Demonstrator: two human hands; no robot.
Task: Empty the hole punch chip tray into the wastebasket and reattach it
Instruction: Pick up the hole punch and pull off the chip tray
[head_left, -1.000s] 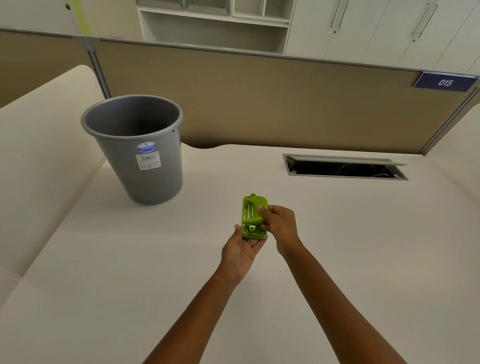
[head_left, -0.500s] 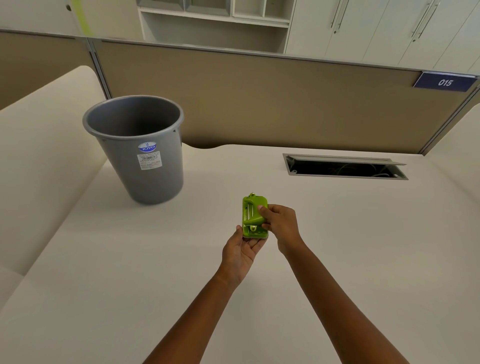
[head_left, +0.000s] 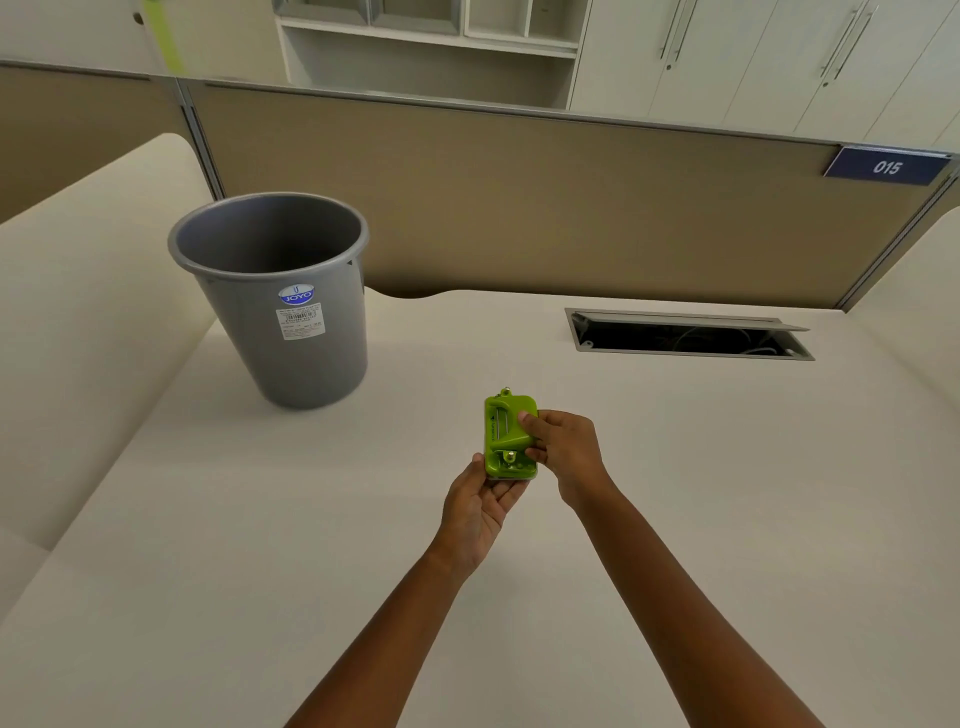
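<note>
Nearest, two bare forearms reach forward over the cream worktop (head_left: 675, 467). The left hand (head_left: 480, 506) lies palm up beneath the green hole punch (head_left: 506, 434), its grip loosely cupped under the near end. The right hand (head_left: 563, 452) closes on the punch from the right side, thumb on top. Farther back to the left, well apart, the grey wastebasket (head_left: 283, 332) stands upright on the worktop. Beyond on the right lies an open cable hatch (head_left: 685, 338).
</note>
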